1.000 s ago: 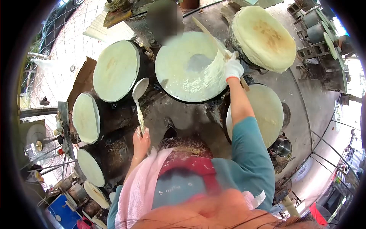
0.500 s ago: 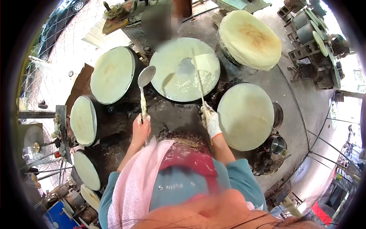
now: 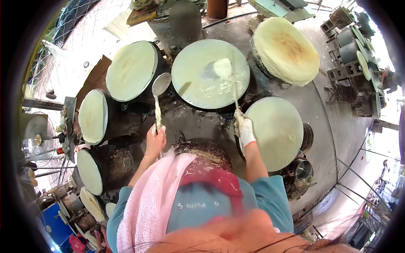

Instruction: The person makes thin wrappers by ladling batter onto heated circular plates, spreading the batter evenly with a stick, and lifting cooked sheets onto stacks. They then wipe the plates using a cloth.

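Note:
My left hand [image 3: 155,139] is closed round the batter-coated handle of a ladle [image 3: 161,85], its bowl up near the centre griddle. A white glove with an orange cuff covers my right hand [image 3: 244,127], which grips a long thin wooden stick [image 3: 235,92]. The stick reaches over the round centre griddle [image 3: 194,63], which has a thin pale layer on it. Near the stick's far end lies a pale lump of batter [image 3: 222,68], with wet streaks below it. A griddle with a smooth pale sheet [image 3: 276,133] lies just right of my right hand.
A thick stack of browned flatbreads [image 3: 287,50] stands at the upper right. More round griddles with pale sheets [image 3: 131,71] curve down the left side. A metal pot [image 3: 302,169] is at the lower right, and a fan [image 3: 38,137] at the far left.
The stick and my gloved right hand have come from the griddle's right edge to its near side. A compact lump now shows near the griddle's centre. My left hand still holds the ladle.

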Demonstrator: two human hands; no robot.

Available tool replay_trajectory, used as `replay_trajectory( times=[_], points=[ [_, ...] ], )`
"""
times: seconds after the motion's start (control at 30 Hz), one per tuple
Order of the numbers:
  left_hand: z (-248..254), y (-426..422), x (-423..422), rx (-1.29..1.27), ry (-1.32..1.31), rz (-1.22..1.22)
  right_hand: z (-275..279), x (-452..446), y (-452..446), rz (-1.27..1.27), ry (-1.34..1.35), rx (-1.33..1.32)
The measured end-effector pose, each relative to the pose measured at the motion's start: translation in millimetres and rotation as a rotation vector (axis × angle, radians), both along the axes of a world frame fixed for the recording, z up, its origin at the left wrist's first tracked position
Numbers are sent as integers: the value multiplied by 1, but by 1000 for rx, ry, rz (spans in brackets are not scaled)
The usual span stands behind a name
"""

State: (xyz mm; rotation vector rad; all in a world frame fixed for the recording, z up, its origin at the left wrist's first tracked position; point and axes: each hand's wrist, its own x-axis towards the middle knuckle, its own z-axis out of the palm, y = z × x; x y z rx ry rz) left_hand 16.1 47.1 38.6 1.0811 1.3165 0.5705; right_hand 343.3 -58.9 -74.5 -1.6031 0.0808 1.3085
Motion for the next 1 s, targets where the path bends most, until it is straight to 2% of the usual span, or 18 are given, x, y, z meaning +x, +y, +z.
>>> replay_trajectory(
  times=[0.07, 0.1, 0.13, 0.2, 0.23, 0.33, 0.43, 0.47, 0.53, 0.6, 0.63, 0.7, 0.73, 0.83, 0.87, 0.93, 1.0],
  points=[
    [-4, 9, -2, 16, -17, -8, 15, -13, 2, 122, -7, -24],
    [-5, 17, 0, 22, -23, -18, -17, -15, -3, 146, 2, 41],
    [-6, 28, 3, 28, -31, -30, -4, -19, -4, 144, 42, 116],
    [-11, 60, 20, 74, -75, -129, 15, -7, -3, 131, -28, 48],
    [-11, 76, 34, 114, -34, -172, 11, 2, -1, 96, -138, 117],
    [-35, 136, 79, 147, -113, -329, -2, 6, 7, 77, -165, 42],
    [-56, 185, 131, 31, -187, -450, 18, -35, -1, 175, -107, 86],
    [-65, 197, 146, -14, -201, -458, -11, -43, -13, 179, -170, 191],
    [-80, 212, 168, -99, -225, -470, 11, -65, -22, 73, -290, 97],
    [-92, 211, 170, -162, -186, -505, 18, -82, -31, -169, -320, 149],
    [-91, 212, 170, -188, -166, -523, 1, -96, -29, -298, -368, 132],
    [-87, 197, 158, -245, -139, -506, -33, -126, -16, -244, -284, 104],
    [-82, 185, 148, -275, -126, -496, -32, -149, -1, -277, -85, 83],
    [-72, 152, 119, -416, -178, -382, 3, -170, 33, -89, 35, 72],
    [-69, 141, 112, -469, -218, -300, 8, -159, 35, -114, 23, 75],
    [-60, 125, 100, -528, -290, -148, -13, -137, 31, -232, -266, 221],
    [-60, 112, 98, -576, -332, -97, -4, -127, 17, -214, -219, 119]
  ],
)
